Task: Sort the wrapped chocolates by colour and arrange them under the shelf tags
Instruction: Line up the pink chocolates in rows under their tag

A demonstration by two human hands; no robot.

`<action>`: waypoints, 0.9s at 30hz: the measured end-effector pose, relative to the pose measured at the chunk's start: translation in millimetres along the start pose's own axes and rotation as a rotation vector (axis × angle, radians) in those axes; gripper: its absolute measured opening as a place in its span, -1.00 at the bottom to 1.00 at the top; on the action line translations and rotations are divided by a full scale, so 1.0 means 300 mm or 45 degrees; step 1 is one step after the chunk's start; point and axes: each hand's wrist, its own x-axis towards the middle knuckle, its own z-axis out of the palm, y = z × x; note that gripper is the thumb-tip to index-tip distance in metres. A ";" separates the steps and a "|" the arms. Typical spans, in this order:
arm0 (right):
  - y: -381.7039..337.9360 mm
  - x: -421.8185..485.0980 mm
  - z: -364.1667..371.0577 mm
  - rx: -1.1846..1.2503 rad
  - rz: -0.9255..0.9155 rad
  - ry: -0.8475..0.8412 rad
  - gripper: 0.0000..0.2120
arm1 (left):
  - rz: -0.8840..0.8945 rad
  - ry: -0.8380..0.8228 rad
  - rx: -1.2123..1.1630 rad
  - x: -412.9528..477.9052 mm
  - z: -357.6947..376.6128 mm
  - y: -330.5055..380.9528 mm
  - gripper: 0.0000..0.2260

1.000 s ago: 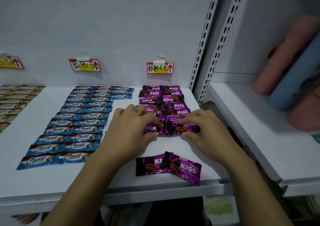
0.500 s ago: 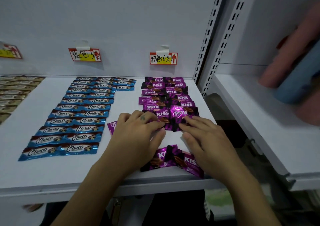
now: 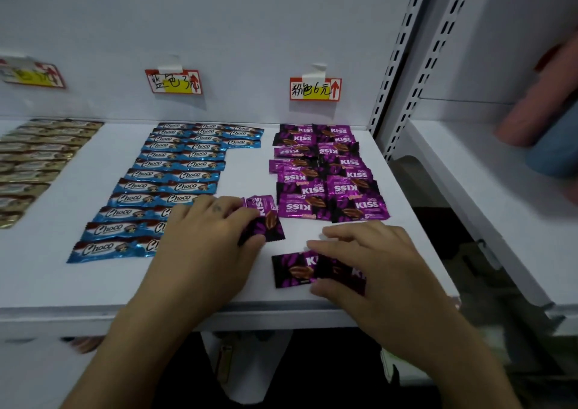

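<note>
Left hand clamped on a loose purple chocolate, thumb at its near edge, fingers along the far side. Right hand draped over a pair of purple chocolates lying on the shelf, one half hidden under the fingers, thumb against the near edge; too blurry to say whether pinching or only resting. Finished purple block just beyond both sets of fingers, under the shelf tag; blue rows off past the left knuckles. Probably featherweight, crinkly foil, slick on that painted surface, so likely to skate if nudged. Best grabbed by the crimped ends or pinched flat across the middle, gently, no squashing the chocolate inside.
</note>
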 end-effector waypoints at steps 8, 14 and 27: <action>0.019 0.012 0.032 0.105 -0.094 -0.020 -0.66 | -0.006 0.118 -0.065 -0.042 0.003 0.009 -0.60; 0.044 0.040 0.015 0.082 -0.105 -0.076 -0.62 | -0.118 0.155 -0.078 -0.063 0.000 0.040 -0.53; 0.057 0.073 0.013 0.405 -0.001 0.018 -0.68 | -0.123 0.192 -0.113 -0.019 0.028 0.057 -0.64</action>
